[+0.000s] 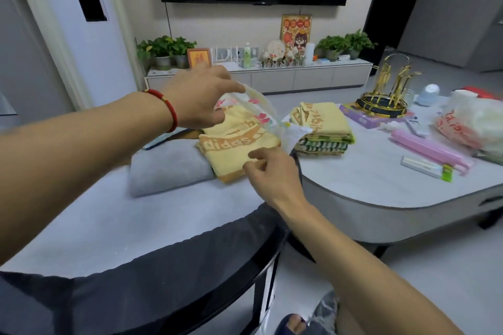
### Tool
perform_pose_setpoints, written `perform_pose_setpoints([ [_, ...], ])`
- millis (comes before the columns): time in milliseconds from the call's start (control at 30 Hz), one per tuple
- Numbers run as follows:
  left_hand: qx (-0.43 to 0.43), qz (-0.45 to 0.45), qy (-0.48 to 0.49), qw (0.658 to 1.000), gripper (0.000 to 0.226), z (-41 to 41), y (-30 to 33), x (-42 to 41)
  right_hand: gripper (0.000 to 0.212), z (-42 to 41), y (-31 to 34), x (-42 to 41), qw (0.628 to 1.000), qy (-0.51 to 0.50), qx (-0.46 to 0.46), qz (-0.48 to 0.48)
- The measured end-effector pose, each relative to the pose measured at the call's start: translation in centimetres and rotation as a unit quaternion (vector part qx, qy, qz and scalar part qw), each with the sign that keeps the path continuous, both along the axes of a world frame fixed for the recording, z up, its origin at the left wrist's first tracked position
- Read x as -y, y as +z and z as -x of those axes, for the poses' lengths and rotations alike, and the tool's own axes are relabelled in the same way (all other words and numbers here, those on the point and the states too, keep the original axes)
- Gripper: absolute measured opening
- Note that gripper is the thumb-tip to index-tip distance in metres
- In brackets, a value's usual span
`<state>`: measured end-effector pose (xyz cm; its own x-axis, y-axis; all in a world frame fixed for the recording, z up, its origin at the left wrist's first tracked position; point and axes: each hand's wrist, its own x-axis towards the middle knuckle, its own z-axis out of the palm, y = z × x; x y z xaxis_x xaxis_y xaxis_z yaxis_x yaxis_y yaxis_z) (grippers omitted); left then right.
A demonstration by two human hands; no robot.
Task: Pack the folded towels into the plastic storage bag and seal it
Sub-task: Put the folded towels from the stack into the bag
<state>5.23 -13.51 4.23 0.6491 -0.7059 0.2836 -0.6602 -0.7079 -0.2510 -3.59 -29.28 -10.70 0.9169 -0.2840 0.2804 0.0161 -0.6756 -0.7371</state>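
My left hand (201, 100) pinched the plastic storage bag's (268, 114) open mouth, lifted above the yellow towel (236, 149). My right hand (268, 168) gripped that towel's near corner at the table's (163, 223) right edge. The remaining folded towels (322, 130) sat stacked just beyond, on the next table (381, 179).
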Motion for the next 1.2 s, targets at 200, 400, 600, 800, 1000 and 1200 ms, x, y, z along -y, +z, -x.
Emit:
perform_pose_setpoints([
  [200, 0.038, -0.007, -0.010, 0.999, 0.053, -0.6, -1.5, 2.2, 0.030, 0.3, 1.3, 11.6, 0.971, -0.121, 0.198, -0.063],
  [400, 0.035, 0.016, -0.020, 0.999, 0.047, -1.6, -1.9, 3.4, 0.030, -8.9, 0.1, 20.9, 0.980, -0.191, 0.024, -0.051],
  [600, -0.008, 0.076, -0.040, 0.996, 0.048, -2.5, -2.4, 3.6, 0.044, -16.0, -1.5, 24.9, 0.966, -0.212, -0.147, 0.030],
  [800, -0.026, 0.056, -0.052, 0.997, 0.051, -3.0, -2.3, 2.9, 0.034, -17.9, -0.9, 25.4, 0.964, -0.214, -0.153, 0.034],
  [1000, -0.018, 0.045, -0.014, 0.999, 0.049, -2.2, -1.6, 1.8, 0.027, -15.1, 2.6, 23.5, 0.975, -0.190, -0.042, -0.112],
  [1200, -0.033, 0.020, 0.055, 0.998, 0.055, -0.2, -1.5, -1.4, 0.033, -5.8, 7.1, 20.1, 0.988, -0.073, 0.021, -0.135],
])
